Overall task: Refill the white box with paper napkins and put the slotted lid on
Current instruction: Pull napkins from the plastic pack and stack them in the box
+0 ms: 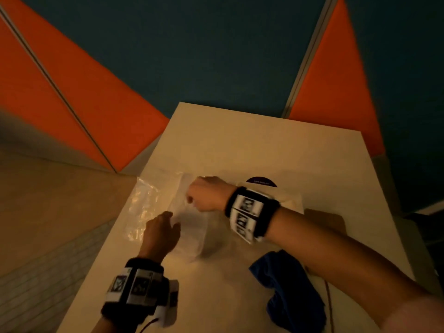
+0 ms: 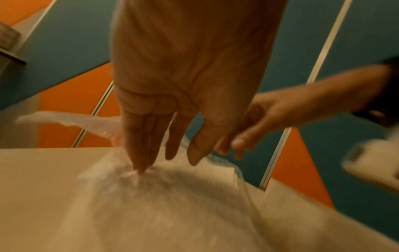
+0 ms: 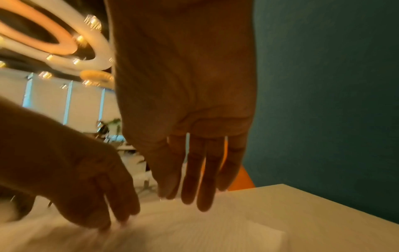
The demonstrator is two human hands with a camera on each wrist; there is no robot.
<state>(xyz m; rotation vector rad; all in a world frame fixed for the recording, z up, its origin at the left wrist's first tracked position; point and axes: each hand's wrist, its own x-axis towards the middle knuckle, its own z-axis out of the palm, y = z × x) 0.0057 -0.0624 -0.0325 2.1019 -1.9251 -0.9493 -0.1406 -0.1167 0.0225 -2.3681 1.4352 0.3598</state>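
Observation:
A pack of white paper napkins (image 1: 192,227) in clear plastic wrap lies on the white table (image 1: 264,145). Loose wrap (image 1: 144,203) trails off to the pack's left. My left hand (image 1: 168,219) rests on the pack's near left side, its straight fingers (image 2: 140,158) pressing the plastic down. At the pack's far end my right hand (image 1: 192,198) pinches the edge of the wrap between thumb and fingers (image 2: 237,141). A white box-like thing (image 1: 292,200) with a dark round label sits behind my right wrist, mostly hidden. No slotted lid shows.
A crumpled blue cloth (image 1: 288,284) lies on the table under my right forearm, with a thin cable (image 1: 329,299) beside it. Orange and teal wall panels (image 1: 216,56) stand behind the table. The table's left edge (image 1: 115,222) runs close to the pack.

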